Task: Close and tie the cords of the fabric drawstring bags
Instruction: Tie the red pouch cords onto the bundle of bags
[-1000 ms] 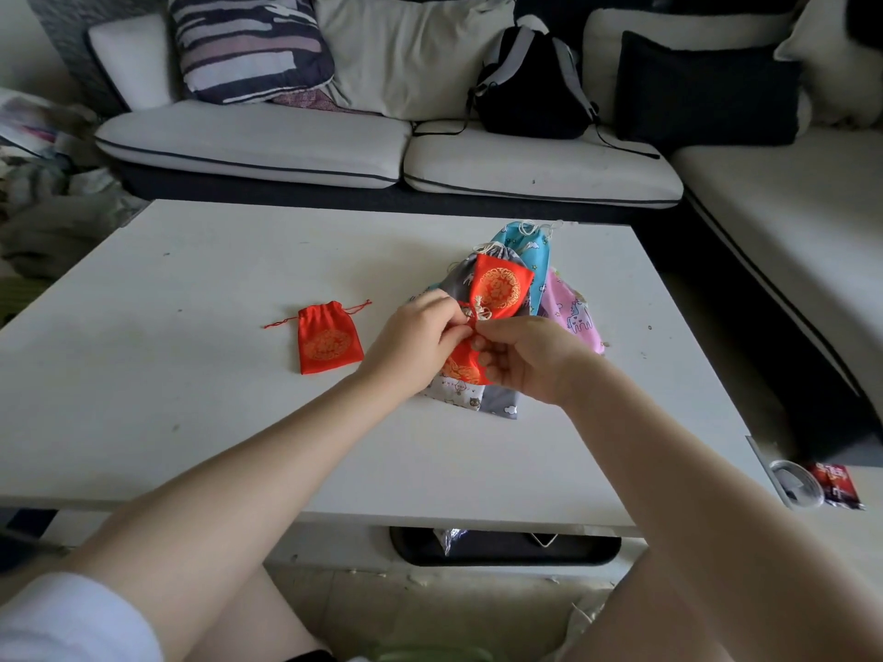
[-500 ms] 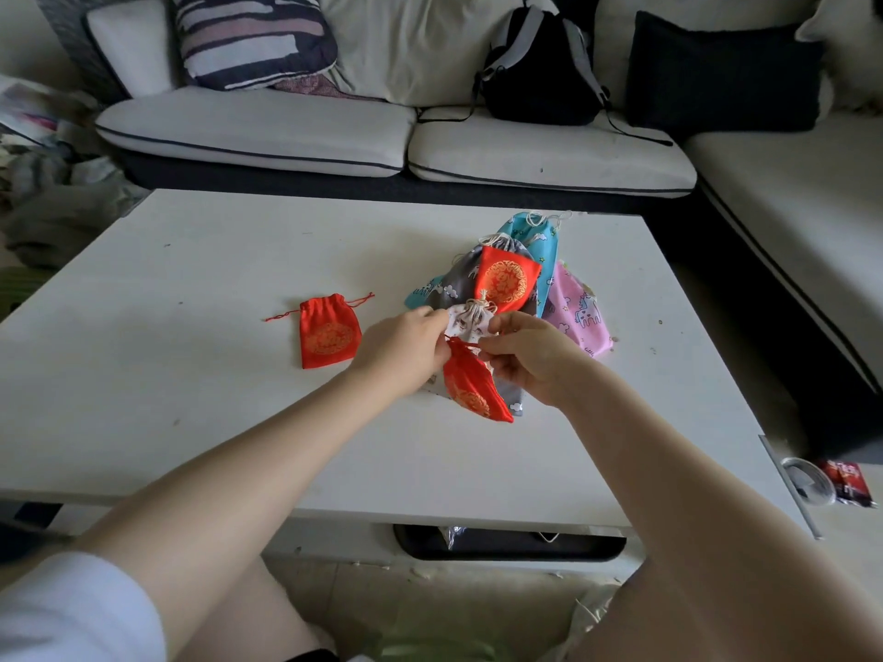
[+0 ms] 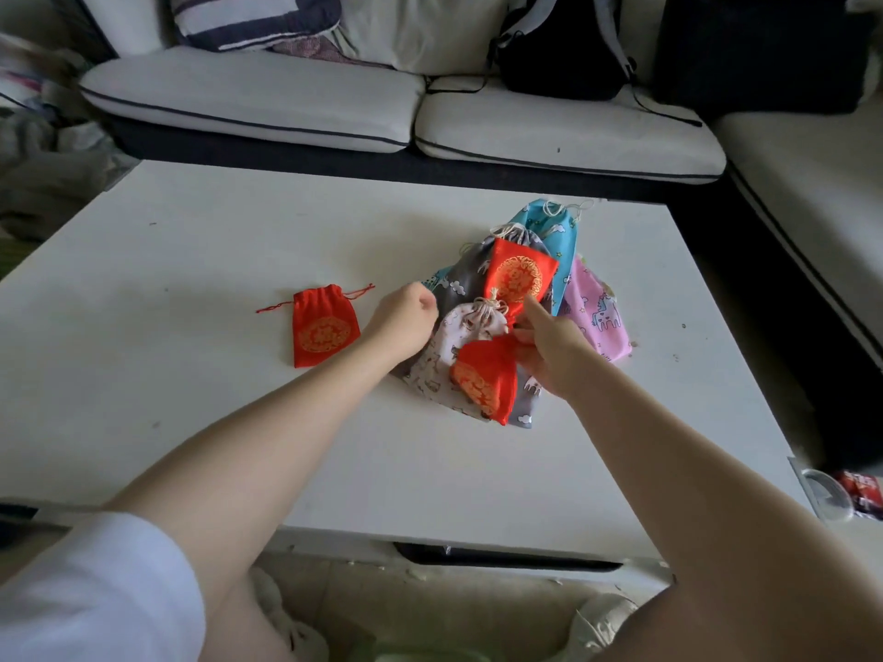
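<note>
We see a small red bag with a gold round pattern, held up at its gathered top by the right hand, whose fingers pinch it over the pile of bags in the middle of the white table. The left hand is curled like a fist just beside it; we cannot tell if it holds a cord. In the pile lie grey, blue, pink and white printed bags. Another red bag, pulled closed, lies alone to the left. We cannot read any writing or see inside the bags.
</note>
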